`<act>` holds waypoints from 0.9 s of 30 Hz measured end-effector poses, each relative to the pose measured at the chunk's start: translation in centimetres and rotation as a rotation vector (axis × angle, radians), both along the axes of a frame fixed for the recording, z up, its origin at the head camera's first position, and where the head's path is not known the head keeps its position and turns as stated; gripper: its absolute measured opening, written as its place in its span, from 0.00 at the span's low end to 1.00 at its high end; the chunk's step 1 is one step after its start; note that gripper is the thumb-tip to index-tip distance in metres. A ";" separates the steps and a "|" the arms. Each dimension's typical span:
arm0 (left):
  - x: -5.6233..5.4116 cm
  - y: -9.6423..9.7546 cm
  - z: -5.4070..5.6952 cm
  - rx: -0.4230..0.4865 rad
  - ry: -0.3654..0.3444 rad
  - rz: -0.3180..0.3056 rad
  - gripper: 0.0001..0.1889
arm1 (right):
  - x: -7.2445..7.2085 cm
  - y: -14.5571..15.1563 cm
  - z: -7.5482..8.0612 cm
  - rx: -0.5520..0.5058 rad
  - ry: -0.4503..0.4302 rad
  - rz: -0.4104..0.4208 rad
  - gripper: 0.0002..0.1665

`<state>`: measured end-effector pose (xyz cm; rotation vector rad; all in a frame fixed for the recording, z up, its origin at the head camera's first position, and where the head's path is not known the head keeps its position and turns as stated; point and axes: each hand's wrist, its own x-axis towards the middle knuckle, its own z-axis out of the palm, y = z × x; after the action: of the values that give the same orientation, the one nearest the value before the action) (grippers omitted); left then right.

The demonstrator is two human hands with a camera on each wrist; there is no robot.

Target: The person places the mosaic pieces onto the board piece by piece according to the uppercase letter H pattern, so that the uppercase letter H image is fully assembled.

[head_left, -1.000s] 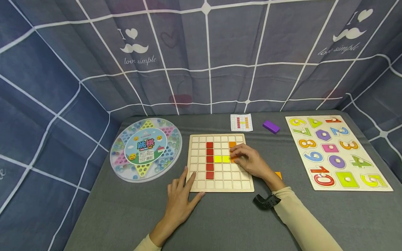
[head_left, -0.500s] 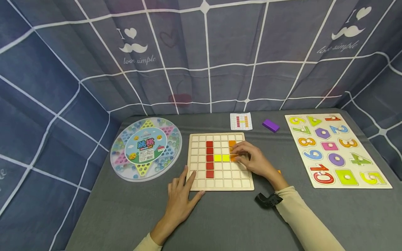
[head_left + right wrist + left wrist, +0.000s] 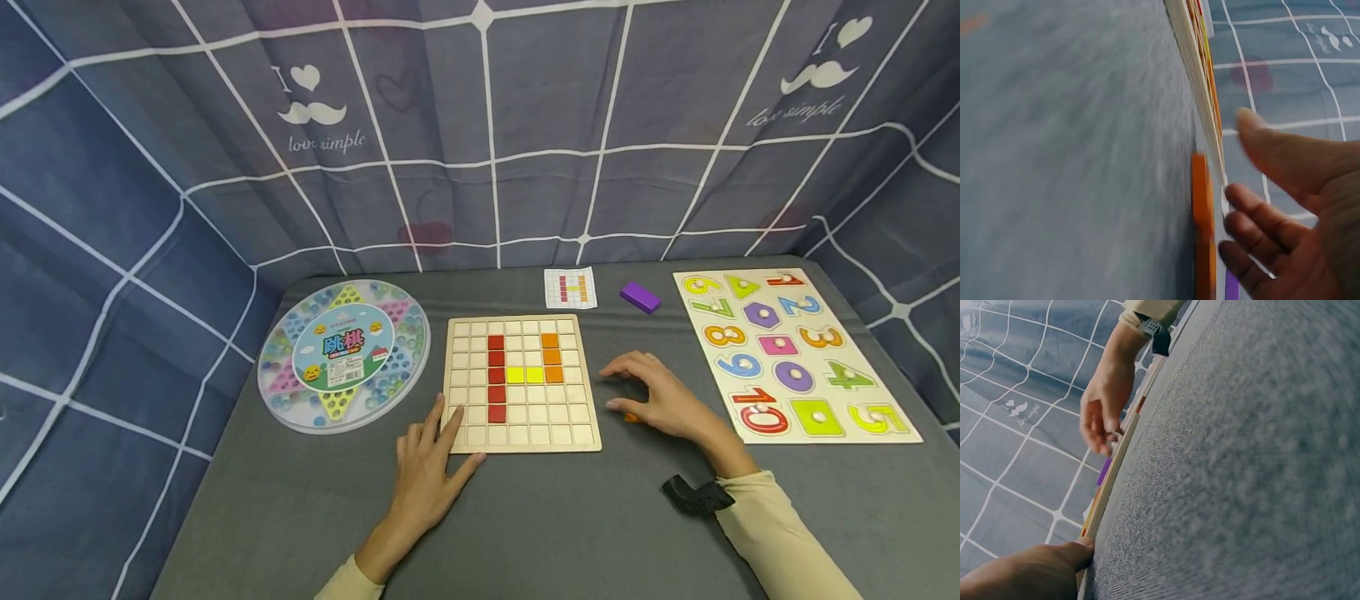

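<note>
A wooden grid board (image 3: 558, 414) lies on the table with a column of red squares (image 3: 497, 375), two yellow squares (image 3: 525, 375) and three orange squares (image 3: 551, 357) set in its cells. My left hand (image 3: 426, 477) rests at the board's lower left corner, fingers extended on the rim; the left wrist view has its thumb (image 3: 1079, 551) against the edge. To the right of the board, my right hand (image 3: 663, 404) hovers with thumb and fingers apart. Partly hidden beneath it are orange blocks (image 3: 1200, 194) on the cloth. Nothing sits between its fingers in the right wrist view.
Behind the board lie a small pattern card (image 3: 570, 288) and a purple block (image 3: 640, 297). A round Chinese checkers set (image 3: 273, 400) stands at left, a number-and-shape puzzle board (image 3: 810, 433) at right. A grid-patterned curtain (image 3: 420, 200) encloses the table.
My right hand has let go of the orange squares on the board and moved right, over the loose orange blocks. Three orange squares now show in the column. My left hand stays put.
</note>
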<state>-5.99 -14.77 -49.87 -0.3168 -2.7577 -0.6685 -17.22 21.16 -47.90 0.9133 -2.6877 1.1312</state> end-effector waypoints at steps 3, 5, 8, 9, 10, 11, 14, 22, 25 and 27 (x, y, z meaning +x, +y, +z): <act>-0.1 -0.1 0.0 -0.007 0.007 0.005 0.39 | 0.8 1.3 -0.3 0.055 -0.010 -0.003 0.28; -0.1 -0.1 0.0 -0.010 0.012 0.009 0.39 | 1.2 1.8 -0.4 0.084 -0.015 0.001 0.30; -0.1 -0.1 -0.1 -0.014 0.021 0.010 0.39 | 1.7 2.4 -0.6 0.106 -0.022 0.006 0.30; -0.1 -0.1 -0.1 -0.017 0.023 0.009 0.39 | 1.8 2.5 -0.7 0.105 -0.019 0.007 0.29; -0.1 -0.1 -0.1 -0.017 0.022 0.008 0.39 | 1.9 2.6 -0.8 0.100 -0.017 0.007 0.29; -0.1 -0.1 -0.1 -0.018 0.020 0.007 0.39 | 2.0 2.7 -0.9 0.091 -0.014 0.006 0.28; 0.0 0.0 -0.2 -0.019 0.007 0.005 0.39 | 2.2 2.9 -1.2 0.064 -0.011 0.009 0.26; 0.2 0.1 -0.2 -0.015 -0.002 0.011 0.39 | 2.3 3.1 -1.8 0.000 -0.048 0.011 0.20; 0.2 0.1 -0.2 -0.015 0.005 0.011 0.39 | 2.3 3.1 -1.8 -0.004 -0.059 0.005 0.18; 0.1 0.0 -0.2 -0.013 0.011 0.011 0.39 | 2.3 3.1 -1.7 -0.008 -0.062 0.004 0.18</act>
<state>-5.85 -14.73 -50.12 -0.3073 -2.7521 -0.6445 -14.93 24.23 -49.62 0.8973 -2.7299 1.1893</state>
